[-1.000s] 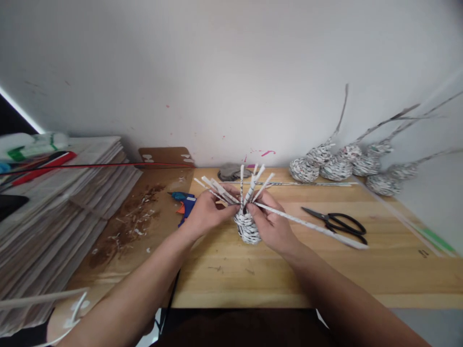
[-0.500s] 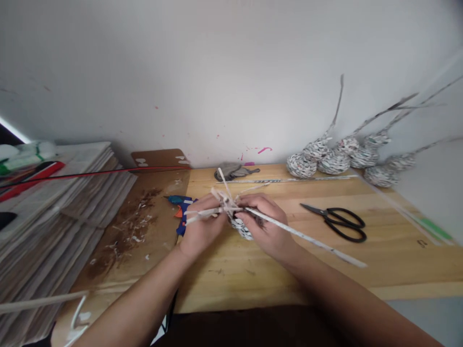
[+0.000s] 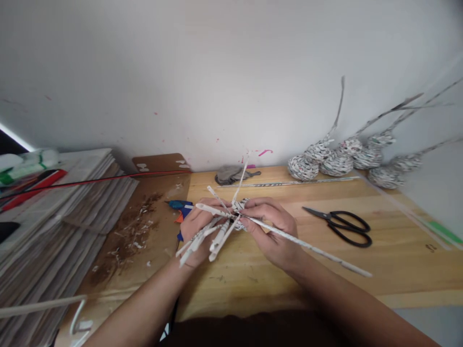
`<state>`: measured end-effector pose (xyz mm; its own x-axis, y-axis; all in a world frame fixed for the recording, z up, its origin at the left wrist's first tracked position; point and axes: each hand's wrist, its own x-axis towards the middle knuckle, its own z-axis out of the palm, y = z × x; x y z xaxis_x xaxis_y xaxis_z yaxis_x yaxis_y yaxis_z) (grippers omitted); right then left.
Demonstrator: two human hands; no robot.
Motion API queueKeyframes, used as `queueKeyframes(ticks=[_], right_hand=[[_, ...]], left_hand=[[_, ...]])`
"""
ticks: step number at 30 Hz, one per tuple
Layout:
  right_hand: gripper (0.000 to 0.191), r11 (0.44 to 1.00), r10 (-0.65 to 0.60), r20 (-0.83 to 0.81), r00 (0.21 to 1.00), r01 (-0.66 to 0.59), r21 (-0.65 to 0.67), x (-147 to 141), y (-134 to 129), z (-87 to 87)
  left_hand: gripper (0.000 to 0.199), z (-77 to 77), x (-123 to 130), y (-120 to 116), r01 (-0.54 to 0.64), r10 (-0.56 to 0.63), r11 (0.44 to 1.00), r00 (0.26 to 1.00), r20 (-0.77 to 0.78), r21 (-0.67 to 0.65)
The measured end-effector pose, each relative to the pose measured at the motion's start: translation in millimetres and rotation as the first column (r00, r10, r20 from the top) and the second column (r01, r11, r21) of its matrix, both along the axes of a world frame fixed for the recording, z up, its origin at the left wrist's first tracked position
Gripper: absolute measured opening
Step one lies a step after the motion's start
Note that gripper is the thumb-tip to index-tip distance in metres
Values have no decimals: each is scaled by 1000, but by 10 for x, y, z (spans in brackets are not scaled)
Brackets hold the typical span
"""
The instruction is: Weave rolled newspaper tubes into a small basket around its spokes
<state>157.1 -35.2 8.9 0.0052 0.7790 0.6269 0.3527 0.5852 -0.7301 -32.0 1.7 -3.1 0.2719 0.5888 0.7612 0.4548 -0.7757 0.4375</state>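
Both hands hold a small woven paper piece (image 3: 241, 222) over the wooden table. Several rolled paper tubes (image 3: 219, 240) stick out of it towards the left and front, across my left hand (image 3: 198, 226). My left hand's fingers are closed on the piece, partly hidden behind the tubes. My right hand (image 3: 272, 226) pinches at the woven piece's right side, where a long paper tube (image 3: 314, 248) runs out over the hand to the lower right.
Black-handled scissors (image 3: 342, 226) lie at the right. Woven paper shapes (image 3: 336, 161) stand by the wall, a grey cloth (image 3: 231, 174) left of them. A blue glue gun (image 3: 181, 206) is beside my left hand. Newspaper stacks (image 3: 83, 207) and paper scraps (image 3: 139, 231) lie left.
The woven piece has been turned and tilted, so its loose tubes now fan towards the lower left and more of them show. Both hands stay closed on it.
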Motion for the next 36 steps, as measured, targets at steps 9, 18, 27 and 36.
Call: queueKeyframes(ticks=[9, 18, 27, 36], right_hand=[[24, 939, -74, -76, 994, 44, -340, 36, 90, -72], [19, 962, 79, 4, 997, -75, -262, 37, 24, -37], [18, 936, 318, 153, 935, -284, -209, 149, -91, 185], [14, 997, 38, 221, 974, -23, -72, 190, -43, 244]], left_hand=[[10, 48, 106, 9, -114, 109, 991, 991, -77, -66], [11, 80, 124, -6, -81, 69, 980, 995, -73, -179], [6, 41, 135, -137, 90, -109, 984, 987, -117, -155], [15, 130, 180, -207, 113, -99, 993, 963, -249, 42]])
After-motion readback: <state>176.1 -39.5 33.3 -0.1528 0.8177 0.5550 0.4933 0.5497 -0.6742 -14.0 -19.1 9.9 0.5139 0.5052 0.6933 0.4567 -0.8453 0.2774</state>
